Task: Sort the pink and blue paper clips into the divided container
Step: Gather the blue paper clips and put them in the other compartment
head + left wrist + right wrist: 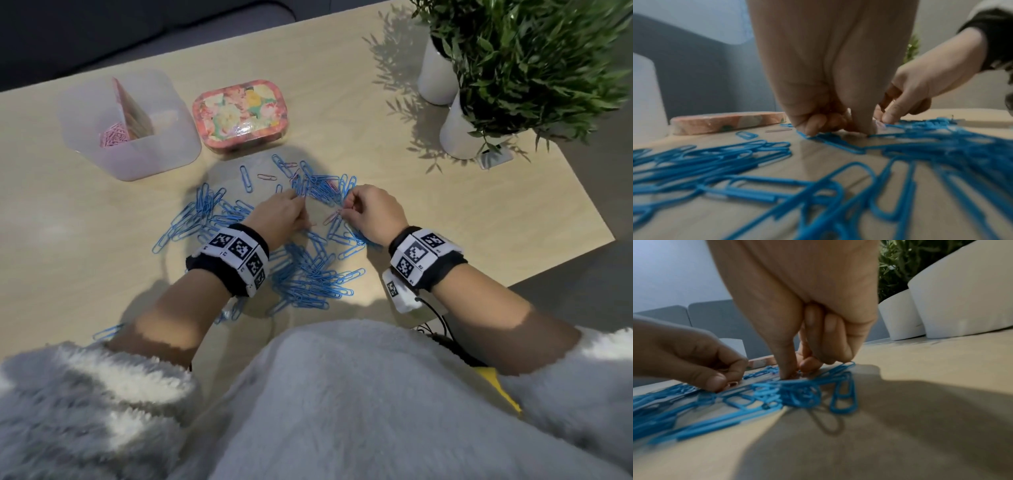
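Blue paper clips [308, 274] lie scattered in loose heaps across the wooden table [445, 212], with a few pink clips [267, 177] among them. My left hand [305, 214] is down on the table with curled fingers; its thumb and forefinger [723, 381] seem to pinch a small pink clip [733, 383]. My right hand [344, 212] pinches another pink clip [334, 216] at the edge of a blue heap [801, 394]. The translucent divided container [164, 150] stands at the back left, with pink clips [113, 135] in its left compartment.
A floral tin [239, 113] sits just right of the container, behind the clips. Two white pots [459, 133] with green plants stand at the back right. The table's right edge runs close to my right wrist.
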Demonstrator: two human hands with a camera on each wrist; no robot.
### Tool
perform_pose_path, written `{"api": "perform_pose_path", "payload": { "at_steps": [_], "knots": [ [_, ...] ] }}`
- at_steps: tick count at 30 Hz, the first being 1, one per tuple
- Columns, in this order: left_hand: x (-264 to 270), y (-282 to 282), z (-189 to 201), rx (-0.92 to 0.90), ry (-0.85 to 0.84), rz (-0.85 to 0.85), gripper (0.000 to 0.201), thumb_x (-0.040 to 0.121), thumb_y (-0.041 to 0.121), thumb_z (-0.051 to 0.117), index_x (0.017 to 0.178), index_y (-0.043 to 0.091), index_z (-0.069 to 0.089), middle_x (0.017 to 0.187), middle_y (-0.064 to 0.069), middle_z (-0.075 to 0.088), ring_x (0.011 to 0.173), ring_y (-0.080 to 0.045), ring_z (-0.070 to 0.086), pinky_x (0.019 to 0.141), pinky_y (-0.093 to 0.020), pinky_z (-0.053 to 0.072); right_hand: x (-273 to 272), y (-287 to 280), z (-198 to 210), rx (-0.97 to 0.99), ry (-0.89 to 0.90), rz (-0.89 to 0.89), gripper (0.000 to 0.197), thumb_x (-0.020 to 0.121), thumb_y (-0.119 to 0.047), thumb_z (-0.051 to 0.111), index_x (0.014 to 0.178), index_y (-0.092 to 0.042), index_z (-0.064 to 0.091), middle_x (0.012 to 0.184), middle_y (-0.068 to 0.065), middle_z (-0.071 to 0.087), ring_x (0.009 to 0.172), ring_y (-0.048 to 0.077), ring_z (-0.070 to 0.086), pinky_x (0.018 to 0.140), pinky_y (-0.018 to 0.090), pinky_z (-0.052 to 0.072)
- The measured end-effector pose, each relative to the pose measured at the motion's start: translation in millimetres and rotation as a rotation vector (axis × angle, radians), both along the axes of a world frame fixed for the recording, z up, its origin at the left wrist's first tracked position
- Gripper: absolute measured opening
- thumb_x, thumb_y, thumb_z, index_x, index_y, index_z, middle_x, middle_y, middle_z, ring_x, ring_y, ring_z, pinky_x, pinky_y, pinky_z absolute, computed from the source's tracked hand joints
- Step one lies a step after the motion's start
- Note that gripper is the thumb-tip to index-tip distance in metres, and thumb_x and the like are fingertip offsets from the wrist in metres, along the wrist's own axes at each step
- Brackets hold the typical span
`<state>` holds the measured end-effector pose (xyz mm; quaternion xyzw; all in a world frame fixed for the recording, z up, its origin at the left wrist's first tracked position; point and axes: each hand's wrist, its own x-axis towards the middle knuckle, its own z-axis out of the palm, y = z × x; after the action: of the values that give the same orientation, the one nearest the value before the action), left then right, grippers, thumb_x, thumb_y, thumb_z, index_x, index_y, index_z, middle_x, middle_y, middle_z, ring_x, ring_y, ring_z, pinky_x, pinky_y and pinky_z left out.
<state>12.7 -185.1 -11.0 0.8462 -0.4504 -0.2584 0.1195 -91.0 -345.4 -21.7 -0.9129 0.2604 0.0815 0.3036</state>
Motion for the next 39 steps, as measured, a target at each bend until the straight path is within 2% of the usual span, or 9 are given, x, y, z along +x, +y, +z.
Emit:
{"api": "perform_pose_path", "payload": {
  "at_steps": [5,9,12,15,19,23,29,34,39],
  "knots": [
    [6,-3,10,-0.134,0.189,0.209,0.015,0.093,0.020,0.050,0.097,0.006,0.054,0.091,-0.008,0.058,0.081,-0.019,0.051,0.071,-0.024,0.036,-6,-16,0,0.328,-0.118,-0.161,0.019,0.084,-0.010,0.062,0.069,-0.019,0.054,0.070,0.010,0.061,0.062,0.023,0.056,0.066,0.039,0.049],
    [1,-22,12,-0.173,0.461,0.306,0.019,0.093,0.007,0.044,0.108,0.008,0.056,0.081,-0.002,0.054,0.075,-0.015,0.048,0.060,-0.012,0.036,-12,-32,8,0.535,-0.191,-0.367,0.010,0.090,0.000,0.052,0.094,-0.005,0.060,0.067,0.004,0.054,0.039,0.000,0.049,0.041,0.013,0.040],
    [-4,-34,13,-0.172,0.646,0.425,0.022,0.092,0.009,0.039,0.076,0.015,0.052,0.070,0.000,0.048,0.065,-0.013,0.044,0.053,-0.014,0.036,-13,-43,11,0.764,-0.165,-0.573,0.027,0.087,0.002,0.033,0.082,-0.003,0.058,0.058,0.007,0.042,0.035,0.010,0.037,0.034,0.012,0.024],
    [-7,-37,13,-0.155,0.700,0.400,0.029,0.083,0.037,0.045,0.060,0.019,0.042,0.074,-0.005,0.053,0.066,-0.014,0.048,0.059,-0.021,0.042,-10,-43,15,0.927,-0.118,-0.683,0.024,0.083,-0.013,0.034,0.064,-0.012,0.049,0.059,0.003,0.038,0.044,0.016,0.034,0.036,0.014,0.023],
    [-12,-31,7,-0.093,0.321,0.257,0.021,0.090,0.025,0.048,0.071,0.018,0.041,0.076,-0.002,0.051,0.075,-0.018,0.046,0.063,-0.030,0.035,9,-29,11,0.520,-0.185,-0.570,0.034,0.085,-0.022,0.059,0.055,-0.018,0.044,0.048,-0.002,0.043,0.037,0.008,0.039,0.039,0.017,0.030],
    [-17,-28,2,-0.082,0.116,0.159,0.018,0.091,0.026,0.053,0.102,0.011,0.052,0.097,-0.008,0.065,0.088,-0.025,0.059,0.074,-0.033,0.043,33,-15,3,0.148,-0.094,-0.300,0.028,0.076,-0.039,0.068,0.065,-0.022,0.049,0.073,0.000,0.061,0.070,0.019,0.054,0.068,0.029,0.042],
    [-17,-28,2,0.010,-0.111,0.012,0.018,0.091,0.013,0.042,0.104,0.009,0.054,0.109,-0.013,0.062,0.099,-0.032,0.060,0.077,-0.040,0.046,23,-27,6,0.045,-0.020,-0.284,0.011,0.077,-0.021,0.064,0.079,-0.023,0.054,0.096,0.005,0.068,0.095,0.028,0.061,0.083,0.034,0.047],
    [-14,-10,0,-0.060,0.010,0.071,0.018,0.088,0.009,0.043,0.096,-0.003,0.053,0.102,-0.024,0.061,0.095,-0.035,0.058,0.081,-0.042,0.043,34,-17,7,0.027,-0.071,-0.240,0.012,0.078,-0.026,0.059,0.077,-0.015,0.064,0.084,0.007,0.070,0.085,0.029,0.063,0.071,0.030,0.046],
    [15,13,8,-0.202,0.280,0.367,0.006,0.090,0.011,0.048,0.092,0.010,0.053,0.083,-0.003,0.056,0.081,-0.022,0.051,0.069,-0.029,0.043,51,1,7,0.022,0.051,-0.157,0.009,0.078,-0.025,0.064,0.075,-0.016,0.065,0.076,0.003,0.063,0.075,0.023,0.058,0.067,0.024,0.038]
  ]
}}
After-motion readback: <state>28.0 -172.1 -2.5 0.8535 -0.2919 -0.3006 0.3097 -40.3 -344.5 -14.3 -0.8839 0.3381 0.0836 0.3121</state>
